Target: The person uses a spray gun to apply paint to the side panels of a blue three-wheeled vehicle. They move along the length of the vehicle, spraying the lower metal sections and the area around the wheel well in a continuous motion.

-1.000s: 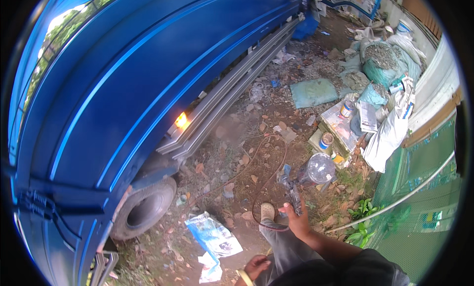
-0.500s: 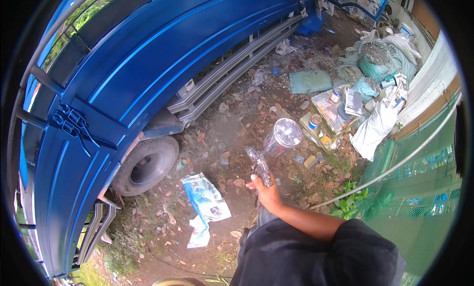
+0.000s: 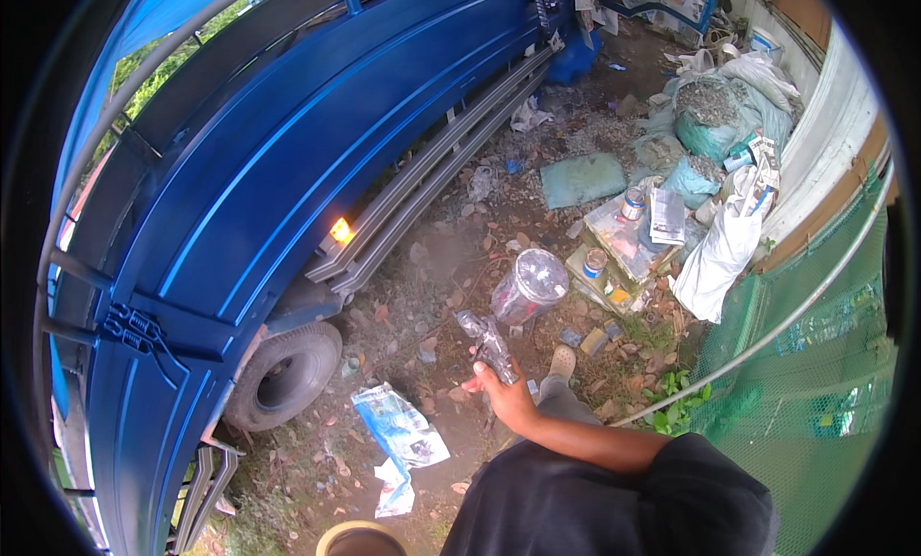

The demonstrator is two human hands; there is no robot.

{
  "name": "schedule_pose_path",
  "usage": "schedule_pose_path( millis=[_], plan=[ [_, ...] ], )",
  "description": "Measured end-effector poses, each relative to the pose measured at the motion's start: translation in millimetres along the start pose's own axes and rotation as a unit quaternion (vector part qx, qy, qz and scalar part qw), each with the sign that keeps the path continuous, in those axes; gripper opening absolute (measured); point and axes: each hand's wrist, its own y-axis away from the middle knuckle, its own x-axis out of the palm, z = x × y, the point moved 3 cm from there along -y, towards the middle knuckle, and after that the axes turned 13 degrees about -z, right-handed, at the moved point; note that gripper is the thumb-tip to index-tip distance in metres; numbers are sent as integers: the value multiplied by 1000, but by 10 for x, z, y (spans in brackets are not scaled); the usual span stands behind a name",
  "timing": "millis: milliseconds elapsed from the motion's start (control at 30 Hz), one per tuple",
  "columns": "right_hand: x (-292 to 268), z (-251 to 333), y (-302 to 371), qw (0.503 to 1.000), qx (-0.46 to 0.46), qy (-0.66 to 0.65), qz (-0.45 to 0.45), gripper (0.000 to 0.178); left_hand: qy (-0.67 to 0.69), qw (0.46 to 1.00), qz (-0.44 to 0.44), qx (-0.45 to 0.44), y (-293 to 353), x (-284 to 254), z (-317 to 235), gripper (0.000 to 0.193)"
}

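Observation:
My right hand [image 3: 506, 401] is closed around a paint-stained, silvery spray gun [image 3: 486, 345], held out in front of me with its front end toward the truck. The thumb lies along its near side. Just beyond the gun, a paint-smeared bucket [image 3: 535, 280] stands on the ground. To the left is the glossy blue side panel [image 3: 278, 163] of a truck, well apart from the gun. My left hand is out of the picture.
Blue-stained newspaper [image 3: 403, 436] lies near the truck's wheel [image 3: 285, 376]. Grey side rails [image 3: 432, 163] run under the panel. Paint cans [image 3: 633, 204] and filled sacks [image 3: 715, 115] sit at the far right. Green netting [image 3: 806, 364] hangs at right; a yellow-rimmed tub [image 3: 336, 535] stands below.
The view has shifted slightly, and my right hand with the spray gun sits a little lower and farther left. My shoe now shows beside it. An orange lamp on the truck has lit up.

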Motion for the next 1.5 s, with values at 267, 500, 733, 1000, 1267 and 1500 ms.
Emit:
schedule_pose_path(
  millis=[267,500,733,1000,1267,1500],
  plan=[
    [-110,1612,-1720,997,-24,-59,34,27,-188,916,180,-306,2927,-11,1159,79],
    [146,2773,-2838,978,-19,-188,88,32,-272,515,609,-538,5668,-698,1562,81],
    [-61,3955,-3853,982,-57,-126,127,43,-163,335,453,-810,7944,-716,2837,59],
    [-695,5048,-5057,968,-228,47,-97,72,-18,442,367,-818,9332,1086,5273,48],
    [-1170,5493,-5941,872,-355,65,-330,64,36,575,544,-610,9872,3157,6808,70],
    [-1953,5484,-7809,890,-327,75,-310,54,23,525,576,-626,10967,3890,7550,73]
  ],
)
